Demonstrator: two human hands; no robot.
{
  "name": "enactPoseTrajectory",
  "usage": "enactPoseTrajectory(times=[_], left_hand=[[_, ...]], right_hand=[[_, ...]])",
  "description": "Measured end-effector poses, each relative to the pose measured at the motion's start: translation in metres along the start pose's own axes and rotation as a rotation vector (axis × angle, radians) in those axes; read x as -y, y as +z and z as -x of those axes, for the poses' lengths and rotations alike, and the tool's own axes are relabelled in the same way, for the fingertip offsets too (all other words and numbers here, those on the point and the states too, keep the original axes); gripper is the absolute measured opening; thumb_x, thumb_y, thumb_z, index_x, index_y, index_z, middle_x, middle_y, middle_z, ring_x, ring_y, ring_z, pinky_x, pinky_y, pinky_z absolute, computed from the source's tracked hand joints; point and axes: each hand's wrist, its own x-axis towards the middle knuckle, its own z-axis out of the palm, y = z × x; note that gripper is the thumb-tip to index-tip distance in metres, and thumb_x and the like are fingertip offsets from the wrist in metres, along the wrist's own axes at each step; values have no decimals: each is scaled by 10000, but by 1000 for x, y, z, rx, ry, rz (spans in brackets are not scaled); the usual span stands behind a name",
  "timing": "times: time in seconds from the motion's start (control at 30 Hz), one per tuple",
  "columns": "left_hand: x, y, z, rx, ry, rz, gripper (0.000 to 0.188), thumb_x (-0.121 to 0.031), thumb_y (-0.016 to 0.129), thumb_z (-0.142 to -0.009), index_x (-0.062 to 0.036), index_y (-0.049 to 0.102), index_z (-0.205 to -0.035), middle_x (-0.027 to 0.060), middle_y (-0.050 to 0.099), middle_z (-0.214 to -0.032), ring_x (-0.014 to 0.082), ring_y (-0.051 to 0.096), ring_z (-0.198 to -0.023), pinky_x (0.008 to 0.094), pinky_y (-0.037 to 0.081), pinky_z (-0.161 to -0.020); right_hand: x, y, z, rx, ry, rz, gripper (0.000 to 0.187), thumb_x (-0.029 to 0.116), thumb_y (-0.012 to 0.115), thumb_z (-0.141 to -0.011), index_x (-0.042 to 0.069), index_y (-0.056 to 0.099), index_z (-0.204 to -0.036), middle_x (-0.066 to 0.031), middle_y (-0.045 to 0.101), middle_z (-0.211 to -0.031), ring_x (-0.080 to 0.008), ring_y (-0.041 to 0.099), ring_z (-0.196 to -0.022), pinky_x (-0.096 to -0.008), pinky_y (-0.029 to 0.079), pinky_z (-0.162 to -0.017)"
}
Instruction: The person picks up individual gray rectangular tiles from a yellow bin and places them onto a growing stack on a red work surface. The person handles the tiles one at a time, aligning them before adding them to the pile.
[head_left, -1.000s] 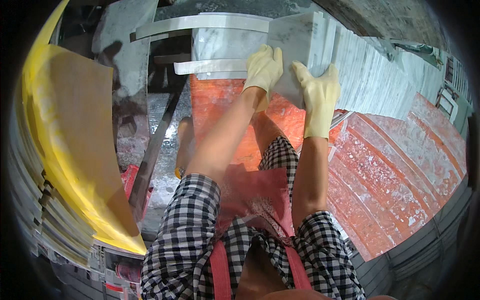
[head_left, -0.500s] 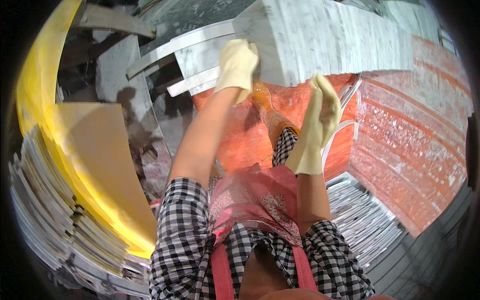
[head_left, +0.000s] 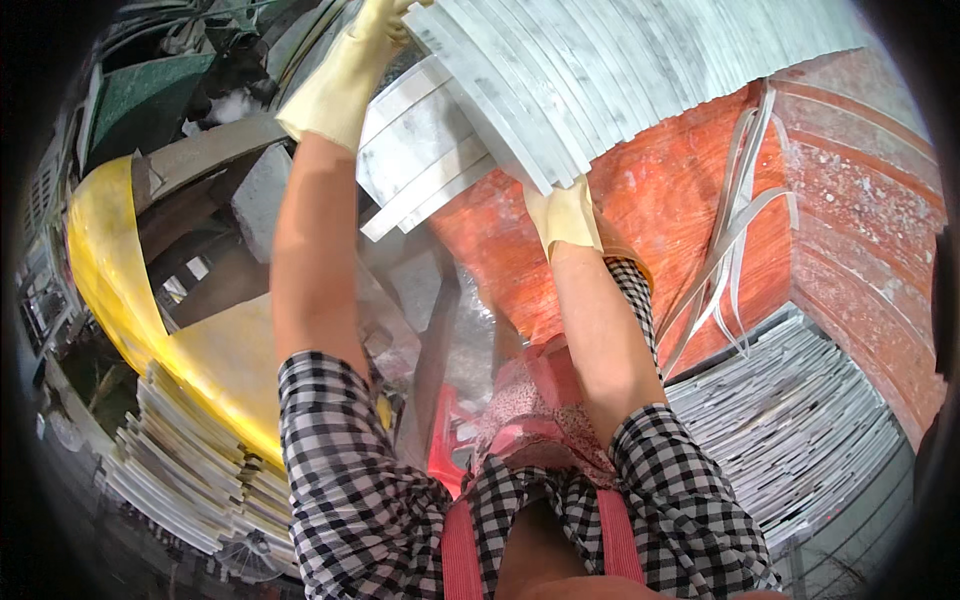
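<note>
Grey-white marble-like strips (head_left: pixel 610 85) lie side by side in a long row across the top of the view. My left hand (head_left: pixel 365 60), in a cream rubber glove, is closed at the far left end of the nearest strips, its fingertips partly hidden at their corner. Gloved alike, my right hand (head_left: pixel 565 215) grips the near end of the same strips from below, its fingers out of sight beneath them. A few shorter loose strips (head_left: pixel 425 145) rest at a slant to the left of the row.
Under the row stands an orange-red board (head_left: pixel 690 190), with pale straps (head_left: pixel 735 215) hanging before it. A stack of thin strips (head_left: pixel 800 420) sits at right, another (head_left: pixel 190 470) at lower left beside a yellow sheet (head_left: pixel 120 270). A whitish-stained red panel (head_left: pixel 860 200) rises at far right.
Both hands have come to the left end of the row, the left moving farther away and leftward, the right moving left to the strips' near end. The view has shifted too.
</note>
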Motion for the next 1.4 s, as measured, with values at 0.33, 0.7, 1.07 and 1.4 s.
enactPoseTrajectory(times=[0.33, 0.7, 1.07, 1.4], left_hand=[[-71, 51, 20, 55, -179, -290, 449, -447, 664, -976, -28, 719, -1128, -26, 711, -995, 52, 604, -831, 228, 468, -754], [-61, 40, 7, -205, -338, -553, 566, -525, 608, -974, -34, 683, -1247, 14, 703, -1101, 123, 617, -946, 294, 474, -774], [-34, 42, 18, -199, -178, -425, 575, -530, 598, -978, -34, 678, -1256, 18, 700, -1115, 129, 616, -963, 298, 475, -788], [-34, 37, 11, -218, -175, -399, 583, -536, 588, -982, -33, 673, -1264, 22, 698, -1129, 134, 616, -979, 302, 476, -800]], right_hand=[[-9, 23, 7, -42, -3, -88, 492, 408, 399, -1064, 72, 433, -1421, -101, 475, -1470, -225, 445, -1355, -359, 404, -1067], [-9, 28, 23, -114, 14, -119, 427, 396, 403, -1045, 88, 519, -1316, -75, 575, -1351, -228, 538, -1234, -369, 452, -995], [25, 68, 43, -83, -74, -25, 389, 373, 448, -1012, 101, 599, -1246, -67, 626, -1227, -219, 608, -1095, -392, 516, -878], [-1, 56, 6, 218, -272, -176, 351, 289, 412, -1087, 67, 502, -1344, -89, 575, -1297, -227, 592, -1156, -380, 532, -916]])
